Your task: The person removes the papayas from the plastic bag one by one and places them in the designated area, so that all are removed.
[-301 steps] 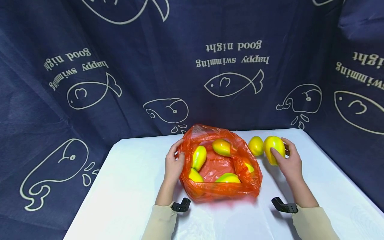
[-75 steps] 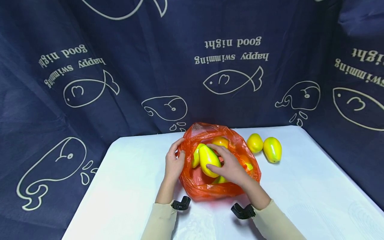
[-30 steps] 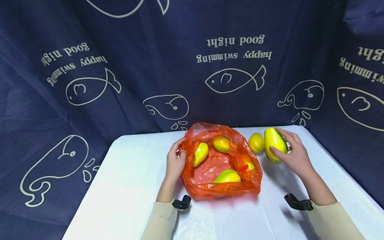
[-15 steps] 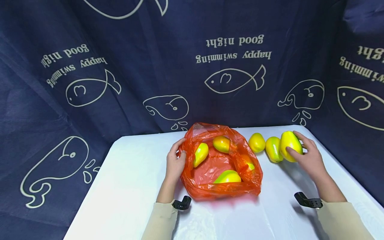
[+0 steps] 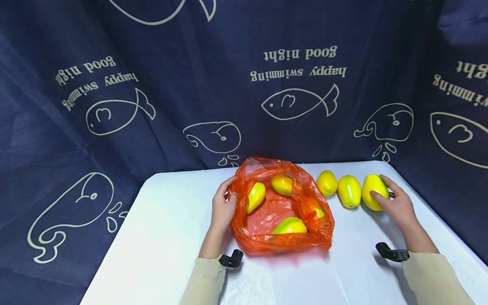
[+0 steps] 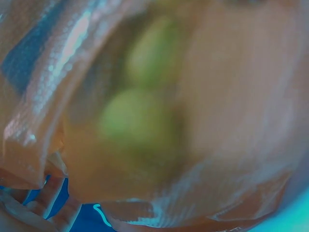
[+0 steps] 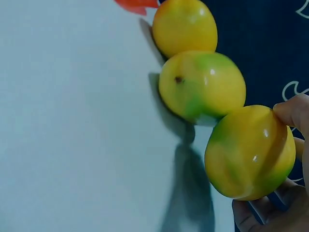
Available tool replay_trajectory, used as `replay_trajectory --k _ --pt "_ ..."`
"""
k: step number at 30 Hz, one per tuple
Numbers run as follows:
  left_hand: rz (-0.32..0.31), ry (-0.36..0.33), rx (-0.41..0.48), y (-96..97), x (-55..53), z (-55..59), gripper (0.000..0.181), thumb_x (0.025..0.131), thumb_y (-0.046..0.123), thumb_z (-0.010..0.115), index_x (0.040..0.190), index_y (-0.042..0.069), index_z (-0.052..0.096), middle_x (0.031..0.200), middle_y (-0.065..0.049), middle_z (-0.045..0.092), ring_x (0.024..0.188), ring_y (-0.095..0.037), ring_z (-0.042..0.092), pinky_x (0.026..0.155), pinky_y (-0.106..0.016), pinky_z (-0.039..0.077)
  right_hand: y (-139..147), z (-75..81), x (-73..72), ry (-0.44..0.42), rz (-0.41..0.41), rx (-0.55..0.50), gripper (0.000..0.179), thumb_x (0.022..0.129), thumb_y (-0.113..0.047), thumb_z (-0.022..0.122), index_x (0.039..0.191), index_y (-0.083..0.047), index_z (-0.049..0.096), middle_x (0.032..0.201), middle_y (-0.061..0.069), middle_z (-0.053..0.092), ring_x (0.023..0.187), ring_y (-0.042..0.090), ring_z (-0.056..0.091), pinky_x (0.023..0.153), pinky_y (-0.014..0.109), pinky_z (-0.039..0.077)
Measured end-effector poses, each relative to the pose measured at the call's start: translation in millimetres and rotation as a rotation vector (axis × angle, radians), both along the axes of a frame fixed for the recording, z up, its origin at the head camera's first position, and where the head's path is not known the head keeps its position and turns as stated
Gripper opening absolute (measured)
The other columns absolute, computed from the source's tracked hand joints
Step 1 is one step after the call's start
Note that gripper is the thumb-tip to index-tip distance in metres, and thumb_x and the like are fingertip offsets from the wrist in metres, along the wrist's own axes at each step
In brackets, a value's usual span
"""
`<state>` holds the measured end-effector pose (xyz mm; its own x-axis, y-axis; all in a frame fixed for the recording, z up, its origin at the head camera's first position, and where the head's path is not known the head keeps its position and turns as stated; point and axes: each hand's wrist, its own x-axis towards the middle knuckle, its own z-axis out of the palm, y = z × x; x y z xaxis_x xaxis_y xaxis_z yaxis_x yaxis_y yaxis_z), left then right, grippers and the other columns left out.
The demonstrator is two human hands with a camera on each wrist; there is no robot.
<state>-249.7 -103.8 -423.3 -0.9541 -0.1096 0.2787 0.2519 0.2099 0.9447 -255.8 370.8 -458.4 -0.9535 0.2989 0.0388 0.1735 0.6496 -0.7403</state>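
Note:
My left hand (image 5: 223,207) grips the left rim of a red plastic bag (image 5: 268,216), which stands open on the table. Several yellow-green mangoes lie inside, among them a front mango (image 5: 290,225), a left mango (image 5: 256,197) and a back mango (image 5: 281,184). Red film partly covers another at the right. Between thumb and fingers, my right hand (image 5: 398,207) holds a mango (image 7: 251,152) at the right end of a row. Beside it are a middle mango (image 5: 349,191) and a smaller yellow mango (image 5: 326,183). Bag film blurs the left wrist view.
The white table (image 5: 171,237) has its back edge against a dark blue curtain (image 5: 213,84) printed with fish and whales. More curtain hangs along the left and right sides. Both wrists wear black devices.
My right hand has taken a mango out of the bag, carried it right and lowered it to the row's end. My left hand has stayed at the bag's rim.

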Motion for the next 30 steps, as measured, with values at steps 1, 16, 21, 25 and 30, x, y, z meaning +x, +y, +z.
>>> replay_trajectory --k 1,16,21,25,30 --pt "0.000 -0.004 -0.005 0.2 0.3 1.2 0.046 0.095 -0.006 0.048 0.139 0.003 0.056 0.144 -0.017 0.056 0.134 -0.038 0.049 0.112 -0.055 0.042 1 -1.6 -0.6 -0.002 0.005 0.000 0.076 0.100 -0.042 0.050 0.160 -0.012 0.014 0.162 0.031 0.017 0.134 0.060 0.028 0.106 0.073 0.032" --pt "0.024 0.024 -0.001 -5.0 -14.5 -24.9 0.046 0.095 0.000 0.052 0.136 0.018 0.062 0.141 -0.004 0.059 0.132 -0.027 0.052 0.112 -0.052 0.043 9 -17.3 -7.6 -0.082 0.004 -0.022 0.079 0.101 -0.052 0.044 0.161 -0.013 0.011 0.162 0.032 0.015 0.140 0.059 0.024 0.111 0.071 0.030" --pt "0.025 0.026 -0.019 -5.5 -14.4 -24.7 0.047 0.094 0.000 0.051 0.136 0.018 0.061 0.141 -0.004 0.059 0.132 -0.027 0.052 0.112 -0.052 0.043 8 -17.1 -8.6 -0.088 -0.005 -0.024 0.079 0.101 -0.054 0.041 0.161 -0.011 0.013 0.162 0.031 0.016 0.141 0.058 0.023 0.111 0.071 0.028" --pt "0.015 0.026 -0.013 -5.1 -14.5 -24.2 0.046 0.095 -0.001 0.051 0.136 0.017 0.061 0.142 -0.004 0.059 0.132 -0.027 0.052 0.111 -0.051 0.044 7 -17.4 -9.7 -0.092 -0.011 -0.019 0.079 0.101 -0.056 0.039 0.160 -0.011 0.014 0.161 0.032 0.018 0.141 0.058 0.023 0.112 0.071 0.027" --pt "0.011 0.007 0.004 -3.7 -15.7 -23.0 0.046 0.096 -0.001 0.051 0.138 0.016 0.060 0.144 -0.006 0.057 0.134 -0.030 0.050 0.113 -0.052 0.042 8 -19.8 -9.5 -0.084 -0.015 -0.010 0.079 0.101 -0.055 0.040 0.160 -0.009 0.015 0.160 0.032 0.019 0.141 0.058 0.024 0.111 0.071 0.027"
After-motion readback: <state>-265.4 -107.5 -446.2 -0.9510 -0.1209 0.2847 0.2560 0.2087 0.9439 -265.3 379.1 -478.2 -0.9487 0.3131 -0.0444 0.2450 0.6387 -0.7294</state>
